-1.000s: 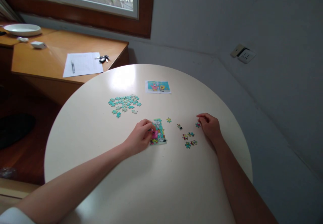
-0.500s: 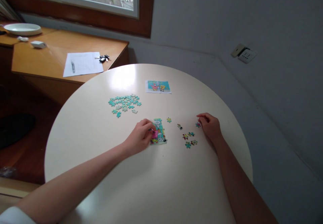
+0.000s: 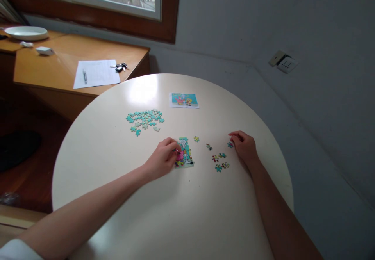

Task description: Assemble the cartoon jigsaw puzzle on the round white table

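Here, on the round white table [image 3: 187, 217], one joined multicoloured cartoon jigsaw section [image 3: 185, 154] lay under the left hand's [image 3: 162, 156] curled fingers, grip indeterminable, while teal jigsaw pieces [image 3: 138, 132] and mixed-colour jigsaw pieces [image 3: 218, 168] lay unjoined, the right hand's [image 3: 245, 147] hold likewise indeterminable.

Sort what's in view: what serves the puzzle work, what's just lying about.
Puzzle:
partly joined, multicoloured jigsaw section by the left hand
multicoloured loose pieces by the right hand
clustered, mostly turquoise pieces
likely the rectangular cartoon picture sheet

Lying about:
round white dish
white paper sheet
dark pen
black-and-silver keys
white rectangular box
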`<state>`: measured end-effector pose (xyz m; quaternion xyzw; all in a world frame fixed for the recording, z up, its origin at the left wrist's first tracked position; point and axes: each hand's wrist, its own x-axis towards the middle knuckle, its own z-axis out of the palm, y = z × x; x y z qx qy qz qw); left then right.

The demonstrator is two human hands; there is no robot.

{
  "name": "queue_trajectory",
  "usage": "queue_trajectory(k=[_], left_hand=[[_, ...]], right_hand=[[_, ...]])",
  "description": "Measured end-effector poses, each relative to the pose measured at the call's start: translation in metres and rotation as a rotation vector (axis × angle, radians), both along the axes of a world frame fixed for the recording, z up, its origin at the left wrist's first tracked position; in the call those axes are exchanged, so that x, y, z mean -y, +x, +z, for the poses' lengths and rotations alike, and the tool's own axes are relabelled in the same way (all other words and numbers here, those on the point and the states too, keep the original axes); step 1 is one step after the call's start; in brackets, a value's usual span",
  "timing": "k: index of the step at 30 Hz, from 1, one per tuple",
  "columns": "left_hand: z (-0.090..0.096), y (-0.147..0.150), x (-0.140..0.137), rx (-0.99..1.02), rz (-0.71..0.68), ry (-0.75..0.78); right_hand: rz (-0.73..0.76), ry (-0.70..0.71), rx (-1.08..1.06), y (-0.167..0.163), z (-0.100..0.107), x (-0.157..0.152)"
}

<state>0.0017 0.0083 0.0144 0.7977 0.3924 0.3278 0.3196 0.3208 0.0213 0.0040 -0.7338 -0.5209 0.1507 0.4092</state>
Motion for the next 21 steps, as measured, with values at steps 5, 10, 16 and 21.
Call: queue_trajectory(k=[5, 10, 16, 21], left_hand=[[0.0007, 0.0, 0.0006, 0.002, -0.001, -0.005], [0.0011, 0.0, 0.0008, -0.003, 0.001, -0.006], [0.0005, 0.0, -0.0003, 0.006, -0.001, -0.002], [0.0022, 0.0007, 0.0012, 0.015, 0.007, -0.018]], right_hand=[[-0.002, -0.004, -0.014, -0.0005, 0.0009, -0.0003], [0.001, 0.007, -0.022, -0.0003, 0.0001, -0.0002], [-0.003, 0.015, -0.021, -0.0015, 0.0001, 0.0], [-0.003, 0.018, -0.015, -0.0007, -0.0005, -0.0002]])
